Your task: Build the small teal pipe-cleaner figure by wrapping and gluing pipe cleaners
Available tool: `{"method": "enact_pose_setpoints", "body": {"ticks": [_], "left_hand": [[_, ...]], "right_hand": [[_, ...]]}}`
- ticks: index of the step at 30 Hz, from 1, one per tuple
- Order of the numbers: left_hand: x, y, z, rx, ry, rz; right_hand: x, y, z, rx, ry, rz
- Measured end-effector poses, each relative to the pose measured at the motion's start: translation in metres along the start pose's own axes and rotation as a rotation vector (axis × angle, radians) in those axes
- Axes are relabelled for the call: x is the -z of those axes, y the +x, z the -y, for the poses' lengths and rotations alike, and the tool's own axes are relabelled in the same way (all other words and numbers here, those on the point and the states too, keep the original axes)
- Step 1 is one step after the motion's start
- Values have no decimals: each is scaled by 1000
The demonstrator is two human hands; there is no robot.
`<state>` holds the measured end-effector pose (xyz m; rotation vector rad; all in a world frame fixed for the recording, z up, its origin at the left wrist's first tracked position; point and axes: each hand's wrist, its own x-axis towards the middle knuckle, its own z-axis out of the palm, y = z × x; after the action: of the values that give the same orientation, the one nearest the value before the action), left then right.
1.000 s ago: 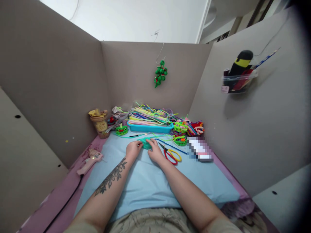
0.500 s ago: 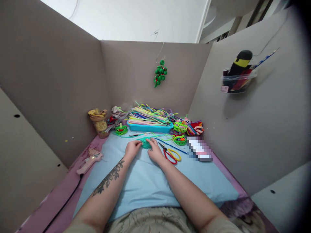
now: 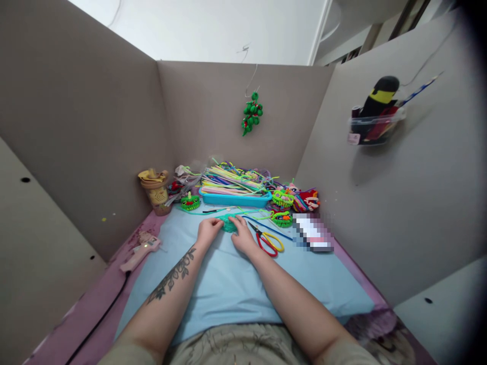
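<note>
Between my two hands lies a teal piece of bent pipe cleaners [image 3: 229, 224], small and fuzzy, just above the light blue cloth [image 3: 224, 284]. My left hand [image 3: 210, 229] pinches its left edge with thumb and forefinger. My right hand [image 3: 242, 235] grips its right side, the fingers laid over the top and the thumb below. Part of the piece is hidden under those fingers. Scissors with one red and one yellow handle [image 3: 269, 243] rest close to the right of my right hand. Loose blue and green pipe cleaners [image 3: 262, 224] lie beyond the hands.
A blue tray [image 3: 236, 199] heaped with coloured pipe cleaners stands at the back. Finished fuzzy figures [image 3: 282, 218] sit to its right, a green one [image 3: 189, 203] to its left. A pink glue gun [image 3: 140, 253], a cup [image 3: 155, 192] and a blurred-out phone [image 3: 312, 233] flank the cloth.
Both hands keep their hold on the teal piece, with only a very slight shift of the left hand. The view has tilted a touch; nothing else visibly moved.
</note>
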<state>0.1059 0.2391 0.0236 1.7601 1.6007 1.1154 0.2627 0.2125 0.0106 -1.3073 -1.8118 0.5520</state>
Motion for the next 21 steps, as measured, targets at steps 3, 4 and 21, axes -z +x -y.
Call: {"method": "enact_pose_setpoints", "body": {"ticks": [3,4,21], "left_hand": [[-1,1,0,-7,14,-7],[-1,1,0,-5,24,-11],[-1,4,5,-41,-17,19]], "right_hand": [[0,0,-1,3,4,3],[0,0,-1,3,6,3],[2,0,2,-3,20,-6]]}}
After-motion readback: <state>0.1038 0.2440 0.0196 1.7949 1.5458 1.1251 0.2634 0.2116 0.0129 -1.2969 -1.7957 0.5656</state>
